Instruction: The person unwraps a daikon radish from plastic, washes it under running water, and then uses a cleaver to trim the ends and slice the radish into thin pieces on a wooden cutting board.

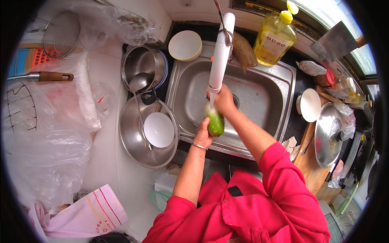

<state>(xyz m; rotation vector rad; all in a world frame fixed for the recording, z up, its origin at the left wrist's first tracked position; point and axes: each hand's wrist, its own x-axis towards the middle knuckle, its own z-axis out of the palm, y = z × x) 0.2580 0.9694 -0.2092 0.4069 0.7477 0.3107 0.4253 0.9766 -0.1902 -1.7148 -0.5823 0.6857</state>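
My left hand [203, 133], with a bangle at the wrist, grips the side of a smooth green gourd-like vegetable [216, 124] over the sink. Water [212, 101] runs from the white pipe spout [222, 51] onto the vegetable's paler far end. Close against that end is my right hand [224, 101], slightly blurred and partly behind the spout; its fingers are mostly hidden, so whether they close on the vegetable cannot be told. Below both hands lies the stainless steel sink [258, 91], its drain [235, 101] partly covered by my right hand.
Left of the sink stand a steel pot [127, 65] and a large steel basin [130, 142] holding a white bowl [159, 130] and a ladle [139, 83]. Dish soap [273, 42] and a yellow-rimmed bowl [185, 45] stand behind. A pot lid [325, 142] rests on the right over a wooden board [313, 173].
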